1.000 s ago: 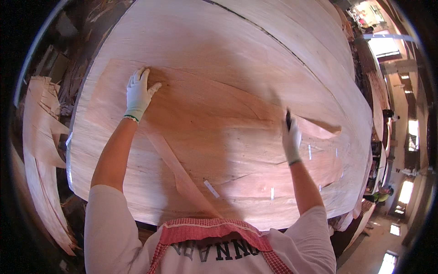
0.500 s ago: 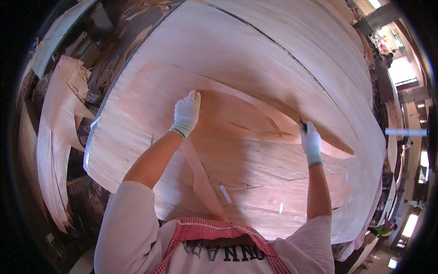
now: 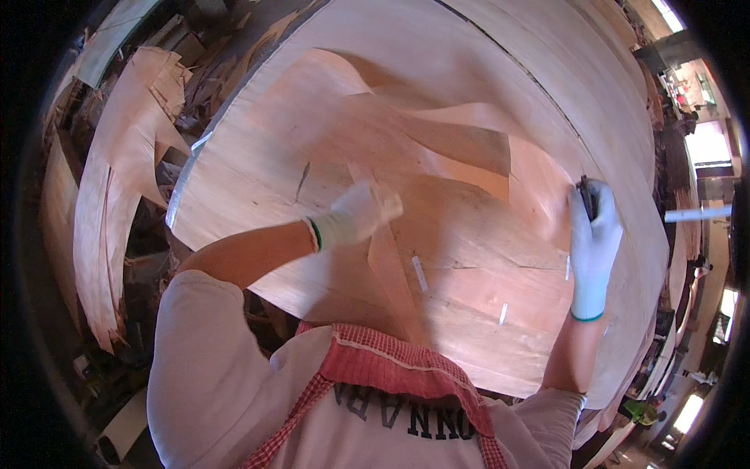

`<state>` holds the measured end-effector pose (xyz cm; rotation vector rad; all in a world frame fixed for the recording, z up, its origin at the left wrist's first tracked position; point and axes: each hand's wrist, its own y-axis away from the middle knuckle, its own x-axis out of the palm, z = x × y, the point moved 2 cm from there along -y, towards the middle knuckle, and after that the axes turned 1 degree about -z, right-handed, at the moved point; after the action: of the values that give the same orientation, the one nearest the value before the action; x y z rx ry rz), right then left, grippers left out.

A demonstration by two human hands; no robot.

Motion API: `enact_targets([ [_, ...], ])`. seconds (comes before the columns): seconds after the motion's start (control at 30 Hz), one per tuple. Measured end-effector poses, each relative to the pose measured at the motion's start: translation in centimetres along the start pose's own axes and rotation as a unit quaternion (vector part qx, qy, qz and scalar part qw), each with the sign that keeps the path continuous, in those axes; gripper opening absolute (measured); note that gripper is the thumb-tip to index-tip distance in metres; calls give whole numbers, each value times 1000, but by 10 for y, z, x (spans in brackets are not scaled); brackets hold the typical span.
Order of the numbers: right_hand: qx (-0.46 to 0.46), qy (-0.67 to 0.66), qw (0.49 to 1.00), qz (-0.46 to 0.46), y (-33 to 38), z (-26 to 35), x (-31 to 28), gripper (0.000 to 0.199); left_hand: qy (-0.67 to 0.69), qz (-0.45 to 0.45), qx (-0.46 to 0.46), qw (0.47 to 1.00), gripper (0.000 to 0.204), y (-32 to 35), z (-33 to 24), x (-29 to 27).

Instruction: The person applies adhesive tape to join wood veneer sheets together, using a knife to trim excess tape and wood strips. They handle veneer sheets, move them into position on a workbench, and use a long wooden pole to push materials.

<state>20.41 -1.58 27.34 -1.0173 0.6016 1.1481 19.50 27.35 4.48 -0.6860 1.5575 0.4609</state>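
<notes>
My right hand (image 3: 595,246), in a white glove, is closed around a small black hand tool (image 3: 586,197) near the right side of the work surface. Only part of the tool shows, so its exact kind is unclear. A thin, pinkish wood veneer sheet (image 3: 461,133) lies buckled and wavy on a large stack of pale veneer (image 3: 492,62). My gloved left hand (image 3: 361,215) is over the stack on the nearer side of the buckled sheet. Motion smears its fingers, and I cannot tell whether they hold anything.
A narrow veneer strip (image 3: 394,277) runs toward my apron. Short white tape pieces (image 3: 420,273) sit on the stack. Torn veneer sheets (image 3: 117,187) and scraps stand at the left. A dark seam (image 3: 539,82) crosses the far side of the stack.
My left hand has come away from the veneer's edge, nearer my body. The flat-lying sheet has shifted away and buckled into waves. My right hand has moved right, still holding the black tool.
</notes>
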Motion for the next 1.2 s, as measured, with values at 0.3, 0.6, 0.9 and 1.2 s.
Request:
enact_targets([
  [0.3, -4, -7, 1000, 5, 10, 20, 7, 23, 35, -78, 117, 989, 16, 41, -38, 54],
  [0.6, -16, -47, 998, 29, 22, 42, 1, 24, 46, -25, 61, 997, 18, 84, -74, 46],
  [0.9, -58, -106, 993, -1, 35, 34, -20, 28, 41, -118, 116, 985, 23, 110, -123, 62],
  [1.2, -33, -140, 990, 4, 43, 27, -32, 27, 97, 8, -46, 994, 10, 123, -157, 51],
])
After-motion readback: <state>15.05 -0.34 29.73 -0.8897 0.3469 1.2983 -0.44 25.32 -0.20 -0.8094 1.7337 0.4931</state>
